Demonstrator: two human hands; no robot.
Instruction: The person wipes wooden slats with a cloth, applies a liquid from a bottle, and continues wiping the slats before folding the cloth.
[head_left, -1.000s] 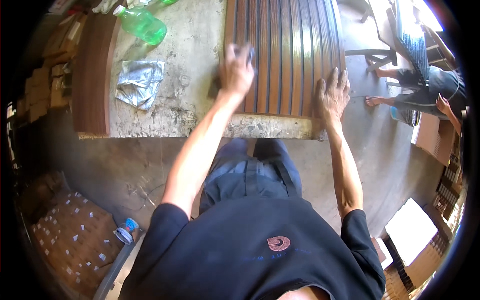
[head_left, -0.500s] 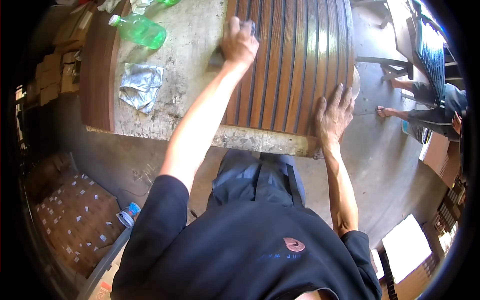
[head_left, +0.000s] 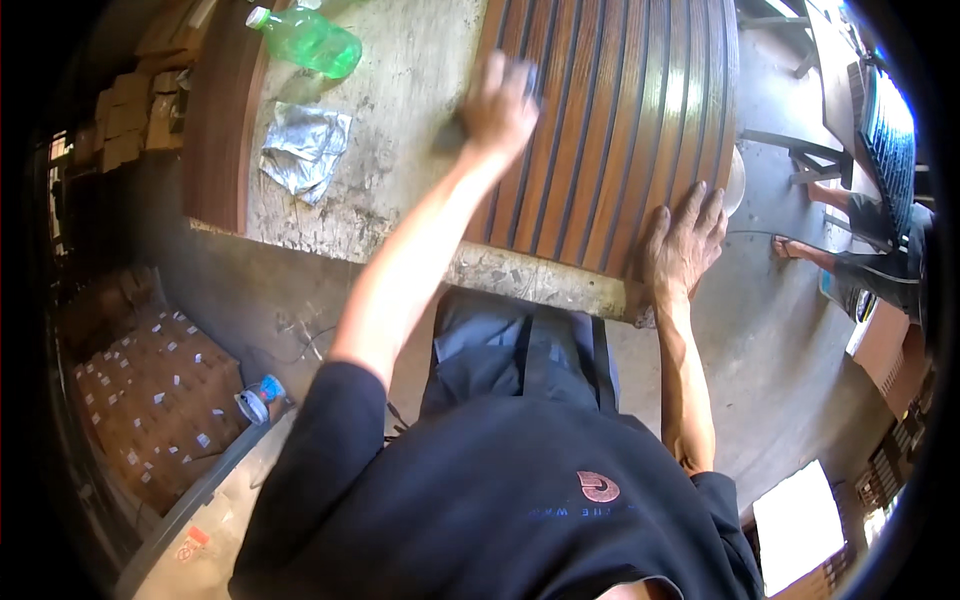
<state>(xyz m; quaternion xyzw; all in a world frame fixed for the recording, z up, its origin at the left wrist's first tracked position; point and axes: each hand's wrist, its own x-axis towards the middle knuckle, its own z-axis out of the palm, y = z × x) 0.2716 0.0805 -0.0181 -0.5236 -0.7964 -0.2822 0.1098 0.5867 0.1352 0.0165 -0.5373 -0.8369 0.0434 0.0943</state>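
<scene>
A brown wooden panel with slats and dark grooves [head_left: 590, 150] lies on a worn, paint-stained worktable [head_left: 400, 110]. My left hand [head_left: 500, 112], blurred by motion, is closed over a dark pad [head_left: 452, 136] at the panel's left edge. Only parts of that pad show beside the fingers, and its exact kind is unclear. At the near right corner of the panel rests my right hand [head_left: 686, 240], its fingers stretched out over the slats and holding nothing.
Left on the table are a clear bottle of green liquid [head_left: 312, 42], a crumpled grey-white cloth [head_left: 305, 150] and a brown board [head_left: 218, 130]. Cardboard boxes [head_left: 125, 120] stand beyond. A person's legs [head_left: 850, 265] and a dark slatted panel [head_left: 885, 150] are at right.
The whole scene has shifted rightward in view. Against the panel, my left hand has come slightly nearer to me along the left edge. My right hand stays at the corner.
</scene>
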